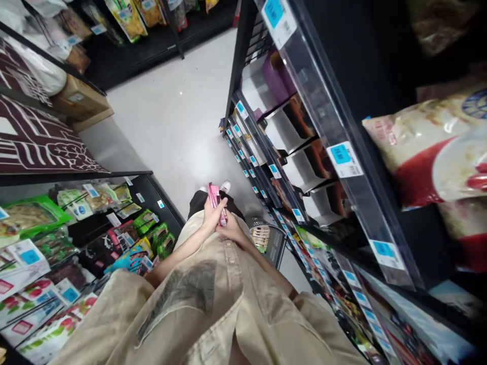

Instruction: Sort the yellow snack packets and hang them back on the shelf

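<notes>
I stand in a shop aisle looking down my beige shirt. My left hand and my right hand meet in front of my waist, both closed around a pink and white packet that sticks up between them. The left fingers wrap its side; the right hand grips its lower end. Below the hands a dark shopping basket sits on the floor with a boxed item inside.
Black shelves with blue price tags line the right side, holding bags and boxes. On the left, racks of hanging snack packets and stacked cardboard boxes. Pale floor runs up the aisle between them.
</notes>
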A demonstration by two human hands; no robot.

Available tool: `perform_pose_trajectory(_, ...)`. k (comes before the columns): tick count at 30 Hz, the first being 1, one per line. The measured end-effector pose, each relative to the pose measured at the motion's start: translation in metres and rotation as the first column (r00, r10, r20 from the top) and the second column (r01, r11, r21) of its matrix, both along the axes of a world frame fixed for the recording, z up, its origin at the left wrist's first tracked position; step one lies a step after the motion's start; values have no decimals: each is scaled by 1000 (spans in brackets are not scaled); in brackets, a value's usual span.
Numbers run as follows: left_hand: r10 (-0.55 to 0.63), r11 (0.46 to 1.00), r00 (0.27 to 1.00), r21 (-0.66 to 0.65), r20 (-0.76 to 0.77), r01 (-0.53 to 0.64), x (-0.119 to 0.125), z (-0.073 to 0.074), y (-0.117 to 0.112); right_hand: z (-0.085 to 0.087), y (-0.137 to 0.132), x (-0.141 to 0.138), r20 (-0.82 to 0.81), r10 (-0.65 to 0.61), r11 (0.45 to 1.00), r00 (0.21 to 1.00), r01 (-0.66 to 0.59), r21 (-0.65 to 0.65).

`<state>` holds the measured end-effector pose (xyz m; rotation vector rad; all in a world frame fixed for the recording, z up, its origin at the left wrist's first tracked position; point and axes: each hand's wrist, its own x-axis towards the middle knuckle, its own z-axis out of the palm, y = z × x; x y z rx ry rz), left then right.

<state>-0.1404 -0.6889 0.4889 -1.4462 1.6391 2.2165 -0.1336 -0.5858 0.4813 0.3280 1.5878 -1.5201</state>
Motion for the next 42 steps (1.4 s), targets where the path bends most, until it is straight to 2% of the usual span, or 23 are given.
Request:
perform_pose_trajectory(2,61,997,998,42,-9,-61,-5,-4,-4,-7,-6,-9,-113,89,993,990,-80,84)
perform_pose_trajectory(4,100,988,995,118,11,-100,-12,-7,-11,-11,-9,-20,-157,159,984,975,-145,99)
perform_pose_trajectory(7,135,934,991,331,22,-135,-21,-9,-30,-12,-10,-40,50,212,974,976,-207,-91)
perform_pose_trajectory(9,129,880,991,460,14,-121,-29,-9,-46,-11,-12,-51,220,286,943,932,-233,-238)
perform_pose_trajectory(11,99,844,995,527,23,-96,-38,-10,-61,-11,-16,-58,288,327,924,900,-242,-295)
perform_pose_trajectory(15,-5,836,999,549,43,-20,-61,-16,-79,-21,-33,-65,337,198,959,920,-109,-263)
perform_pose_trajectory(18,-132,845,991,525,21,101,-78,-37,-85,-41,-46,-68,387,84,975,918,4,-221)
perform_pose_trajectory(20,-191,865,981,477,25,156,-88,-63,-86,-61,-53,-70,338,26,986,941,30,-161)
perform_pose_trajectory(21,-203,883,979,438,31,169,-93,-80,-86,-72,-55,-72,269,-7,995,963,32,-92)
perform_pose_trajectory(23,-192,923,981,344,31,170,-102,-117,-82,-97,-60,-75,43,-15,990,999,9,141)
perform_pose_trajectory(25,-157,953,987,269,32,143,-110,-157,-74,-125,-63,-80,-179,131,909,975,-46,415)
perform_pose_trajectory(26,-133,960,990,254,43,118,-114,-176,-68,-140,-63,-82,-236,237,848,942,-82,524)
perform_pose_trajectory(28,-89,963,994,262,65,69,-120,-213,-56,-172,-59,-88,-255,412,740,875,-157,654)
perform_pose_trajectory(30,-38,949,997,314,63,17,-125,-249,-44,-207,-50,-96,-244,503,685,829,-210,697)
perform_pose_trajectory(34,40,881,999,470,28,-49,-138,-320,-24,-283,-20,-119,-306,575,686,759,-243,686)
perform_pose_trajectory(37,65,867,997,497,-31,-41,-148,-367,-12,-337,4,-141,-328,650,665,685,-305,682)
perform_pose_trajectory(40,48,881,997,473,-63,-12,-155,-402,-8,-379,24,-164,-340,721,630,604,-367,684)
perform_pose_trajectory(42,-42,880,996,468,-84,77,-154,-418,-11,-396,35,-177,-373,736,636,565,-391,665)
